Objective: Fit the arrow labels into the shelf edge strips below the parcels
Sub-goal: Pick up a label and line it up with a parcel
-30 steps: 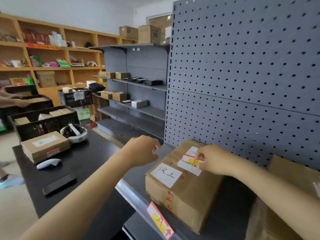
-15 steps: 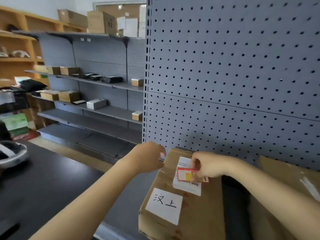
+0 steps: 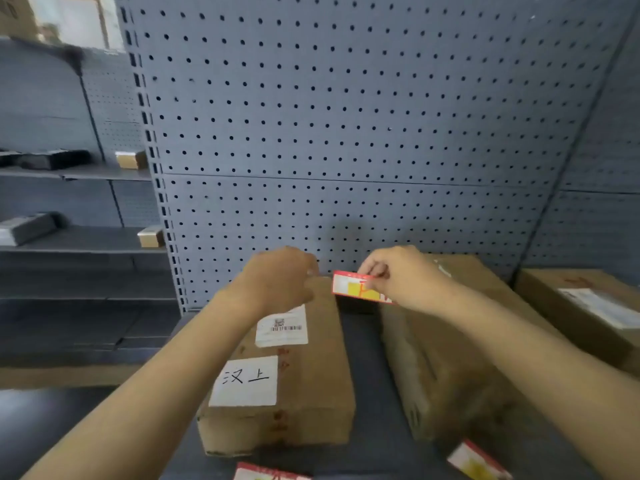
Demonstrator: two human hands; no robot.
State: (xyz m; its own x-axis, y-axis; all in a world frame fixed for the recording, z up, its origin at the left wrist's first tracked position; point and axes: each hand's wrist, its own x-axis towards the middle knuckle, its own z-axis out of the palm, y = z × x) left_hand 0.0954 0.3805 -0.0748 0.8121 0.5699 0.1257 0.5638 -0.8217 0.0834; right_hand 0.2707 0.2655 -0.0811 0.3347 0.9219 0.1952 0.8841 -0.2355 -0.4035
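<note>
Three parcels (image 3: 298, 386) lie on the grey shelf (image 3: 367, 375) before a pegboard (image 3: 346, 116). Right hand (image 3: 405, 278) pinches an arrow label (image 3: 353, 287) above the gap between parcels. Left hand (image 3: 280, 278): curled, grip indeterminate. Two labels (image 3: 478, 460) sit at the shelf's front edge.

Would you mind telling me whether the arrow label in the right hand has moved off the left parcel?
Yes: the arrow label in the right hand has moved right, off the left parcel, and is now above the gap.
</note>
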